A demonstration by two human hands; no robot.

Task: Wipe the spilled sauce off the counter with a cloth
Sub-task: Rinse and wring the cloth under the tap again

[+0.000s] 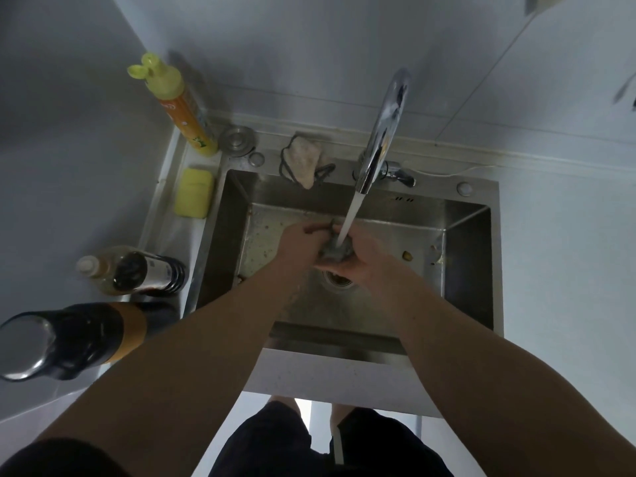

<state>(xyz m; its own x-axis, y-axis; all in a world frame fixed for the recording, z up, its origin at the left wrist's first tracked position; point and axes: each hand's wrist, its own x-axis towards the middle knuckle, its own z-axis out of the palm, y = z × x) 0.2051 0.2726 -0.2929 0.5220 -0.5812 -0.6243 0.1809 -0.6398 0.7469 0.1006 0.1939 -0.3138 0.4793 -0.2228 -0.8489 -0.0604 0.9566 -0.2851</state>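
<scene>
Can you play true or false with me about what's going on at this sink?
1. Water is running from the faucet onto the cloth. True.
2. Only one hand holds the cloth. False: the left hand and the right hand both grip it.
3. A yellow sponge lies left of the sink. True.
4. The tall orange bottle with the yellow cap lies on its side. False: it stands upright in the corner.
5. The hands are over the counter. False: they are over the sink basin.

Sponge (192, 193) left of sink (468, 256); faucet (382, 132) behind.
</scene>
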